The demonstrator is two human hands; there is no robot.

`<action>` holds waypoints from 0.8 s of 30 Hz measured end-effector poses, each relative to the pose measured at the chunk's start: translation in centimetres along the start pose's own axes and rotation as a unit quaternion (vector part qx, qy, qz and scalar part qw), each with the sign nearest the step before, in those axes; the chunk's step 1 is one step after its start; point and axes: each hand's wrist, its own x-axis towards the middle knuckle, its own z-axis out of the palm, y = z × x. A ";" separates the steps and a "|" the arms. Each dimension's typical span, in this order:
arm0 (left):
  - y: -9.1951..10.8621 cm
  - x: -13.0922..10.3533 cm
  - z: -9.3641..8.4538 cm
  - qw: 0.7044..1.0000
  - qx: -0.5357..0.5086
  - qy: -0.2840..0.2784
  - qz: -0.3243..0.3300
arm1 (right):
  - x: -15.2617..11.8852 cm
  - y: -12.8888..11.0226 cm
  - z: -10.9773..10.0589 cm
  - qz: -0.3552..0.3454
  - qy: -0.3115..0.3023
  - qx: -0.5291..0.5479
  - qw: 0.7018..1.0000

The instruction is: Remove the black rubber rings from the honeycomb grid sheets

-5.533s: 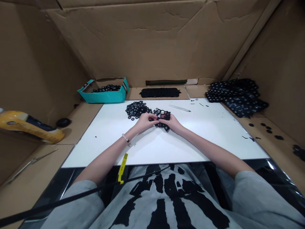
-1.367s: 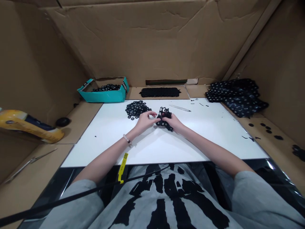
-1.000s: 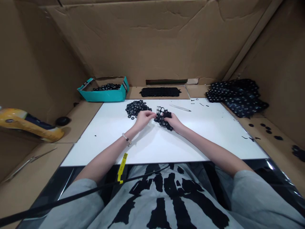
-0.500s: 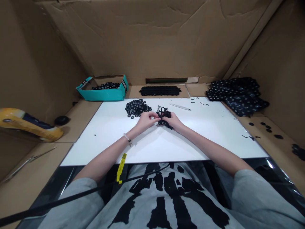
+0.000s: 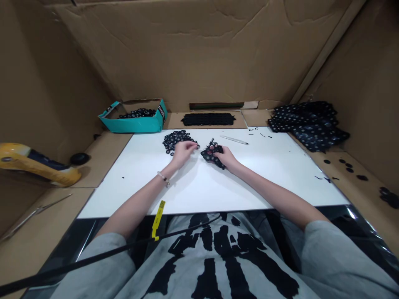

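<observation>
Over the white board, my right hand is closed around a crumpled black perforated piece with pale round spots. Some fingertips show behind the piece. To its left, my left hand has its fingertips pinched together on a small black ring, mostly covered by the fingers. That hand lies at the right edge of a pile of small black rings with light centres, and partly hides them. A short gap separates the two hands.
A white pen lies behind my right hand. Further back are a teal box of black rings, a flat black stack and a dotted black heap. Tweezers and a yellow-handled tool are at left.
My left hand has moved left, away from the black piece to the pile's edge, and now pinches a small ring. The right hand has turned the piece, with its holed top edge folded down.
</observation>
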 end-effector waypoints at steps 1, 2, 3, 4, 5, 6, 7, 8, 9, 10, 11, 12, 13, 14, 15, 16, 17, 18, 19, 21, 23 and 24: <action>-0.5 0.7 -1.1 0.999 0.007 0.049 -0.004 | 0.1 0.0 -0.1 0.015 0.010 0.010 1.000; -0.9 1.3 -2.2 0.994 0.027 0.102 0.000 | 0.1 0.0 -0.2 0.028 0.016 0.021 0.999; -1.3 1.8 -3.3 0.987 0.060 0.148 0.011 | 0.2 -0.1 -0.4 0.040 0.016 0.032 0.999; -1.7 2.1 -4.3 0.980 0.103 0.170 0.024 | 0.2 -0.1 -0.5 0.048 0.011 0.043 0.998; -1.9 2.3 -5.0 0.971 0.146 0.183 0.038 | 0.2 -0.2 -0.6 0.054 0.002 0.054 0.997; -1.9 2.3 -5.4 0.964 0.186 0.185 0.052 | 0.2 -0.2 -0.6 0.058 -0.008 0.062 0.996; -1.8 2.2 -5.5 0.957 0.216 0.180 0.067 | 0.2 -0.3 -0.7 0.059 -0.016 0.067 0.996; -1.5 1.9 -5.3 0.954 0.233 0.170 0.085 | 0.2 -0.3 -0.7 0.059 -0.021 0.068 0.996; -1.1 1.5 -4.8 0.954 0.237 0.149 0.106 | 0.2 -0.3 -0.6 0.057 -0.024 0.068 0.996; -0.6 1.1 -4.2 0.958 0.232 0.115 0.126 | 0.1 -0.4 -0.6 0.055 -0.025 0.069 0.996; 0.0 0.6 -3.4 0.963 0.217 0.071 0.143 | 0.1 -0.4 -0.5 0.053 -0.027 0.071 0.996; 0.6 0.0 -2.5 0.968 0.197 0.022 0.151 | 0.0 -0.5 -0.3 0.052 -0.030 0.076 0.995; 1.2 -0.5 -1.6 0.973 0.172 -0.027 0.151 | -0.1 -0.6 -0.2 0.050 -0.034 0.083 0.995; 1.7 -0.9 -0.8 0.977 0.143 -0.067 0.141 | -0.3 -0.8 0.0 0.050 -0.039 0.091 0.994; 2.0 -1.4 -0.1 0.982 0.110 -0.095 0.123 | -0.5 -1.0 0.1 0.052 -0.045 0.101 0.993; 2.3 -1.7 0.5 0.986 0.071 -0.111 0.099 | -0.6 -1.2 0.2 0.058 -0.051 0.112 0.991; 2.4 -1.9 1.0 0.990 0.027 -0.121 0.072 | -0.8 -1.5 0.3 0.065 -0.059 0.125 0.988; 2.3 -2.1 1.3 0.991 -0.020 -0.128 0.044 | -1.0 -1.8 0.4 0.074 -0.068 0.142 0.985; 2.2 -2.2 1.6 0.989 -0.070 -0.132 0.015 | -1.3 -2.0 0.5 0.085 -0.077 0.160 0.980; 1.9 -2.4 1.9 0.976 -0.160 -0.138 -0.046 | -1.6 -2.4 0.6 0.098 -0.090 0.185 0.974; 1.5 -2.4 2.1 0.959 -0.217 -0.149 -0.104 | -1.8 -2.6 0.7 0.083 -0.095 0.172 0.977; 1.4 -2.4 2.1 0.952 -0.234 -0.152 -0.125 | -1.8 -2.5 0.7 0.068 -0.094 0.148 0.982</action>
